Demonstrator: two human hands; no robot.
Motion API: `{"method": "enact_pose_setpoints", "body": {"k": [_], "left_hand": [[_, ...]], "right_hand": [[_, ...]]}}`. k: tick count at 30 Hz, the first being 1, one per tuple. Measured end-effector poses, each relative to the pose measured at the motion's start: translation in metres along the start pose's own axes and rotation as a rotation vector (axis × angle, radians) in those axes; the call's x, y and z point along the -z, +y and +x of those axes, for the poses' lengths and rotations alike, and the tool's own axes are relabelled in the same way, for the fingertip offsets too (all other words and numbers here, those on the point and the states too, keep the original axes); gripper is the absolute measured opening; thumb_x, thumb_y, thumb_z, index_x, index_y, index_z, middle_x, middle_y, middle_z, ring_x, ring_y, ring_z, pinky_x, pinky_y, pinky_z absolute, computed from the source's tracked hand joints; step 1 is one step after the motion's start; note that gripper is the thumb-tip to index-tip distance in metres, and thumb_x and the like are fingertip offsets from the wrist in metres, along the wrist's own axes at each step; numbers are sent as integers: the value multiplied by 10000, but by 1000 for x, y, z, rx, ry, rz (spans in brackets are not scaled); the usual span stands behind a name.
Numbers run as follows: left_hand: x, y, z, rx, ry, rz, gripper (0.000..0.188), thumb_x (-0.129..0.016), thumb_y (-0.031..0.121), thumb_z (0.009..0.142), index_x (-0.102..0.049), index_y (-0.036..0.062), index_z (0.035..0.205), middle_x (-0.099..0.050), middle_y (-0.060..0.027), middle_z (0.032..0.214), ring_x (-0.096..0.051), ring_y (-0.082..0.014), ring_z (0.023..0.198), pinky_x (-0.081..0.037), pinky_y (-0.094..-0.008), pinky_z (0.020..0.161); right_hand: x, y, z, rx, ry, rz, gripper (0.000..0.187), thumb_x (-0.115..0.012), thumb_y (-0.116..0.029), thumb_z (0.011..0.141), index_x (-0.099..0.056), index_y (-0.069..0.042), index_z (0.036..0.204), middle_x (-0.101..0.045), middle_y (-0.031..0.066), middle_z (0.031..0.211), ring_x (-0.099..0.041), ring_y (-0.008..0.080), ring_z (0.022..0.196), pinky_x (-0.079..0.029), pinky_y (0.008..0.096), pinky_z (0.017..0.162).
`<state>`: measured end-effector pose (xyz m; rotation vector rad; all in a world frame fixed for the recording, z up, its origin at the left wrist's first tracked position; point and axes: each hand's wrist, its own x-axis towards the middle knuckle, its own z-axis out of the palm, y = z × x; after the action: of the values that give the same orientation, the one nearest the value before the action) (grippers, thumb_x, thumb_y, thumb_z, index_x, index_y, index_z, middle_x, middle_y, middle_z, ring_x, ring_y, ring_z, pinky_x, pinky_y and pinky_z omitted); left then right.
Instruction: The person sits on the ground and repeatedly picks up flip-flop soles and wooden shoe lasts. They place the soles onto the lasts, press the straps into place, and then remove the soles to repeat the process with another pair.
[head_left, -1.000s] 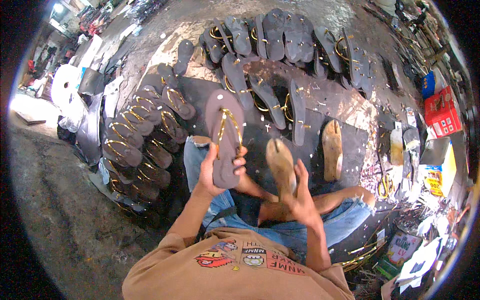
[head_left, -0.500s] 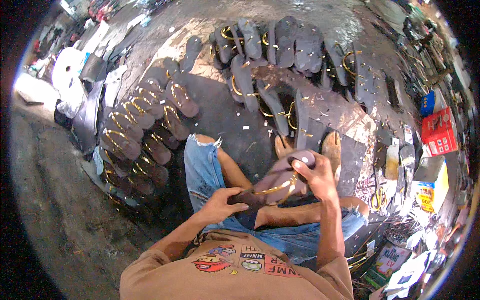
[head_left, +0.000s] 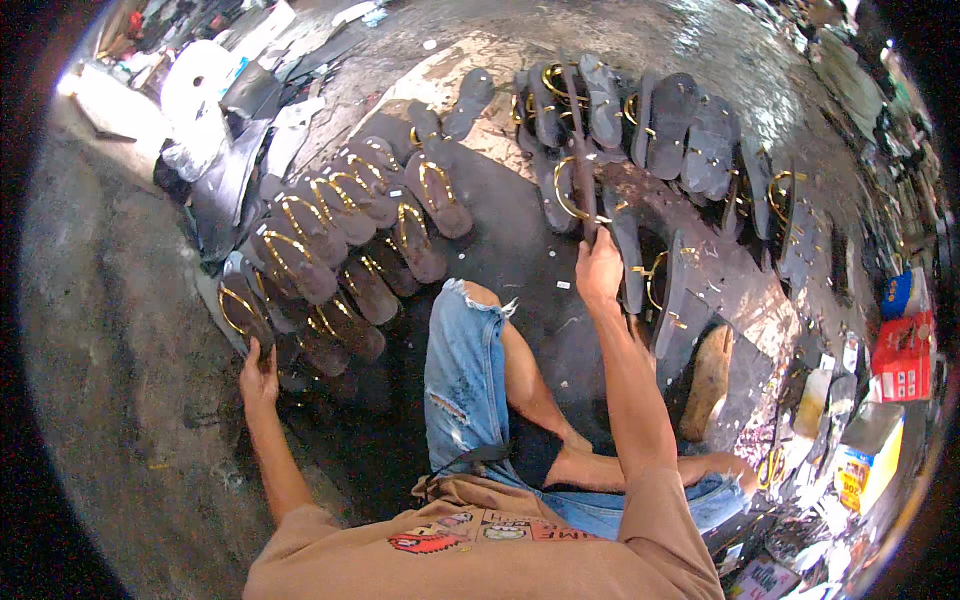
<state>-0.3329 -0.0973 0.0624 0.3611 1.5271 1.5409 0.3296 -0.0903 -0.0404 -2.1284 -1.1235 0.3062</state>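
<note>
— Where are the hands?

— Both are stretched wide apart. The left hand (head_left: pixel 258 368) is out at the left of the frame, resting on the near end of a dark sandal with a gold strap (head_left: pixel 243 312) at the lower edge of the row of strapped sandals (head_left: pixel 345 225) that fans across the upper left. The right hand (head_left: pixel 598 272) is up at centre, above the knee in torn blue denim shorts (head_left: pixel 462 370).

— Is either one gripping?

— The right fingers are closed round the lower end of a dark sandal sole with a gold strap (head_left: pixel 580 190), which stands on edge and points toward the top of the frame. The left fingers look laid flat on their sandal; whether they curl under its edge I cannot tell, the view is too small there.

— What lies around?

— Another cluster of dark soles (head_left: pixel 660 125) spreads over the upper centre and right, on the dark wet floor (head_left: pixel 520 250). A tan sole (head_left: pixel 708 382) lies right of the forearm. A red box (head_left: pixel 903 357) and a yellow-and-blue box (head_left: pixel 865 470) sit at the right rim.
</note>
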Motion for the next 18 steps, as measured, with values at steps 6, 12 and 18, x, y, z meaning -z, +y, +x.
{"method": "enact_pose_setpoints", "body": {"k": [6,12,18], "left_hand": [[-129,-72,-127,-865,-105,587,516,-727,136,962,-593,38,1450,-627,-139,1401,-598,-279,1242,-485,-433,1084],[-281,-74,-350,-91,-1309,35,584,-714,11,920,-491,-19,1459,-503,-187,1572,-552,-272,1386,-461,-451,1153],[-304,-75,-393,-776,-1813,393,312,-657,-45,940,-697,35,1238,-608,-191,1470,-651,-362,1298,-533,-461,1109]], "right_hand": [[116,-50,-107,-179,-276,1184,363,-725,-202,1024,-639,-7,1317,-720,57,1133,-680,181,968,-601,353,886],[145,-24,-237,-289,-378,1247,466,-705,-89,1008,-561,-33,1447,-671,93,1308,-644,202,1211,-531,381,1058],[282,-58,-221,195,87,506,665,-779,59,754,-597,4,1391,-657,179,1347,-641,341,1300,-506,416,1121]]}}
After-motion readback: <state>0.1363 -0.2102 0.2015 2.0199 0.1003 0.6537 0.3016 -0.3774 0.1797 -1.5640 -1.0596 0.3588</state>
